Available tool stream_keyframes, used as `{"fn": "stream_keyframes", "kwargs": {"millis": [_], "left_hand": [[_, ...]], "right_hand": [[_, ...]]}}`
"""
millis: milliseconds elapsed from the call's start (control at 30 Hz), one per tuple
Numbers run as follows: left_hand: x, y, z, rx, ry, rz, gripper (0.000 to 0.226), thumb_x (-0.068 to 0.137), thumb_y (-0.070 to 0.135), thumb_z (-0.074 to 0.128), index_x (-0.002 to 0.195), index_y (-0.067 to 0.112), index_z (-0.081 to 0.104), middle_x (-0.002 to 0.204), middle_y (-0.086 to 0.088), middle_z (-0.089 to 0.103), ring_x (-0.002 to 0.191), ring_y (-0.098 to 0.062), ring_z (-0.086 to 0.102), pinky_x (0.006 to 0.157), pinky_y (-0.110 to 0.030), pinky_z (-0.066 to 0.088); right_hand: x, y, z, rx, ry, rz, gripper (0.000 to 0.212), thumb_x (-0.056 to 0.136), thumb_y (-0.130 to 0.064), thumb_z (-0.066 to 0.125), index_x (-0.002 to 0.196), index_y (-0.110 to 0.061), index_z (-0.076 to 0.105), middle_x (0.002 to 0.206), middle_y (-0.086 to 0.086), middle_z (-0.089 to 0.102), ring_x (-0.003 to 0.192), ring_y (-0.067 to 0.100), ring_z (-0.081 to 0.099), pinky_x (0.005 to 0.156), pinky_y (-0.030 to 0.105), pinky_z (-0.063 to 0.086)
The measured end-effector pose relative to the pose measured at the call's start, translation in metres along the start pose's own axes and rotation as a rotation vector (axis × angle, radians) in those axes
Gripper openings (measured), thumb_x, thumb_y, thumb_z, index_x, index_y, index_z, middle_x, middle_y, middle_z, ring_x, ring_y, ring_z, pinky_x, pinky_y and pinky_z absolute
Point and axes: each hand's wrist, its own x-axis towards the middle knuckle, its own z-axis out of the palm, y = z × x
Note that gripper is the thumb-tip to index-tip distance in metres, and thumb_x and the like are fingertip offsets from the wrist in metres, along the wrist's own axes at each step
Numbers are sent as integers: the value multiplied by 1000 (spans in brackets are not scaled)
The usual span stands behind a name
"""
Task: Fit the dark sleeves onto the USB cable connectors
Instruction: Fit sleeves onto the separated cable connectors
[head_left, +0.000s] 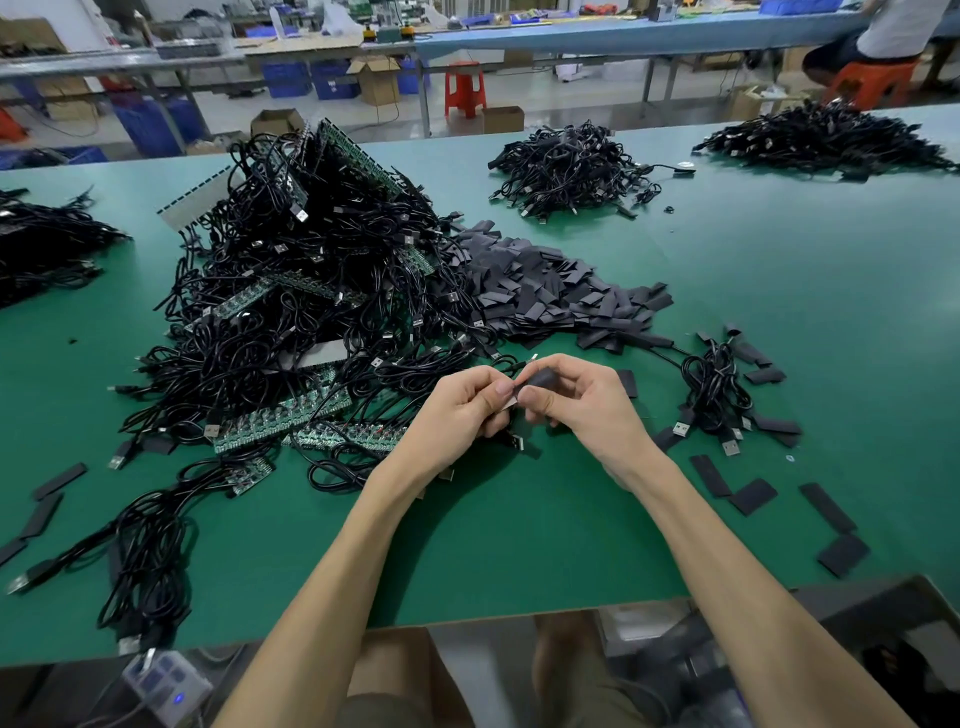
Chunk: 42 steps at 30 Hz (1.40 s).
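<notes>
Over the green table, my right hand pinches a dark sleeve between thumb and fingers. My left hand grips a black USB cable, whose end pokes out above the sleeve. A metal USB plug hangs below my hands. Both hands meet at the sleeve, just in front of a big heap of black cables with green circuit boards. A pile of loose dark sleeves lies behind my hands.
A small bundle of cables with sleeves lies right of my hands. Loose sleeves are scattered at the right and left. More cable heaps sit farther back. A seated person is at the far right.
</notes>
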Motion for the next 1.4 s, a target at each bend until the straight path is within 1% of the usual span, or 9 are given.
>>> {"fn": "stream_keyframes", "kwargs": {"millis": [167, 367, 467, 533, 633, 767, 900, 1133, 1400], "left_hand": [[-1, 1, 2, -65, -4, -44, 24, 110, 13, 43, 91, 4, 56, 55, 6, 51, 47, -3, 38, 48, -14, 31], [-1, 4, 1, -8, -17, 51, 21, 108, 16, 47, 98, 1, 58, 72, -8, 64, 54, -19, 48, 57, -27, 40], [1, 1, -1, 4, 42, 83, 22, 105, 18, 54, 107, -2, 63, 81, -5, 65, 68, -16, 57, 68, -24, 46], [2, -1, -3, 10, 56, 84, 19, 102, 18, 61, 110, 1, 66, 87, -4, 67, 76, -10, 61, 70, -18, 46], [3, -5, -3, 32, 88, 90, 14, 96, 13, 70, 107, 5, 69, 96, -7, 70, 85, -10, 64, 77, -22, 49], [4, -7, -3, 48, 136, 88, 4, 93, 14, 74, 95, 10, 73, 82, 4, 71, 71, -3, 60, 66, -15, 44], [4, -9, -2, 47, 127, 72, 4, 91, 12, 77, 90, 11, 73, 80, 2, 72, 69, -5, 61, 67, -17, 45], [4, -10, -2, 29, 130, 51, 8, 90, 12, 78, 91, 6, 74, 81, -2, 73, 68, -5, 61, 67, -17, 45], [3, -9, -3, 55, 138, 70, 7, 88, 13, 79, 86, 8, 74, 80, -7, 75, 68, -8, 63, 67, -22, 47]], "right_hand": [[1, 1, 4, -50, 1, -33, 18, 82, -5, 81, 94, -13, 72, 75, 4, 71, 64, 12, 63, 62, 21, 50], [0, -1, 3, -26, 8, -73, 15, 84, -11, 80, 97, -7, 72, 77, 19, 74, 69, 29, 69, 70, 40, 56], [1, -3, 3, -37, 130, -68, 15, 78, -23, 83, 91, -19, 75, 78, 2, 75, 64, 13, 64, 60, 21, 50], [2, -1, 1, -28, 194, -53, 12, 81, -22, 83, 90, -21, 74, 77, -4, 75, 61, 9, 62, 56, 17, 46], [3, 1, -2, -27, 235, -42, 9, 86, -17, 81, 90, -21, 74, 73, -6, 73, 60, 8, 61, 53, 16, 45], [1, -1, -2, -30, 170, -27, 9, 84, -22, 82, 88, -28, 75, 75, -1, 75, 61, 10, 64, 54, 17, 46], [1, -3, 1, -30, 136, -17, 17, 75, -31, 83, 88, -24, 75, 76, 0, 75, 59, 10, 65, 53, 17, 46], [1, -3, 0, -57, 151, -29, 17, 82, -13, 83, 83, -28, 75, 74, -1, 75, 59, 10, 65, 54, 18, 48], [1, -3, 1, -62, 137, -46, 22, 82, -10, 83, 79, -30, 76, 72, 1, 74, 59, 11, 64, 56, 20, 50]]}}
